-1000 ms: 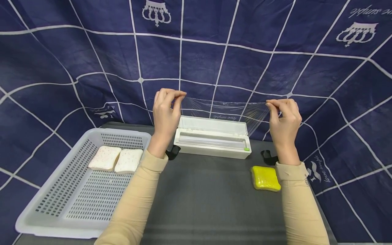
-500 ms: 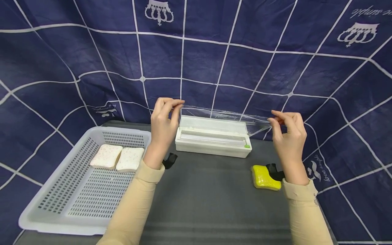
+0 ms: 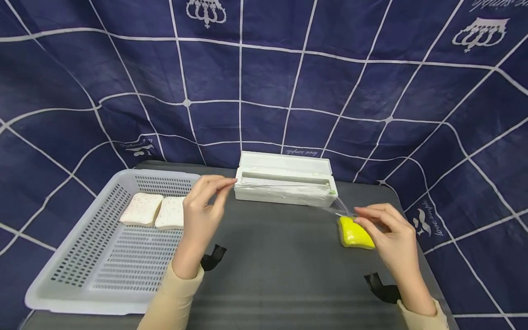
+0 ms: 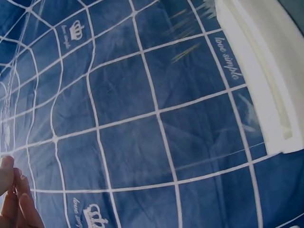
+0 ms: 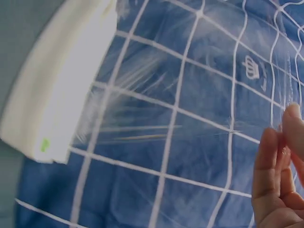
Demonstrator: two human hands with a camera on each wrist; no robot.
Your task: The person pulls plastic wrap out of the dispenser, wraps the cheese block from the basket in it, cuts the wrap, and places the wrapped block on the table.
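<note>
The film [image 3: 297,195] runs from the box [image 3: 264,197] to both hands, which hold its edge at two well-separated spots. At the left hand [image 3: 205,208] the grip is narrow, thumb against fingertips with the film pinched between; the right hand [image 3: 389,233] has the same tight pinch. Such a hold probably suits thin stuff that clings: gripped near its corners, the sheet spreads, and little skin touches it. The left fingertips are level with the box's left end, while the right ones are past the other end and nearer the person, so the film slants over the box's front and creases toward the right. The box sits at the back of the counter [image 3: 280,256] with its long side facing the person and its lid [image 3: 284,163] tipped back, presumably to give the film a free way out. A glossy yellow block [image 3: 354,233] lies on the counter below the right fingertips as the head view shows it; whether film touches it, I cannot tell. Over by the left arm, two pale slices [image 3: 142,209] lie side by side in the basket [image 3: 136,256], likely put there for easy reach.
</note>
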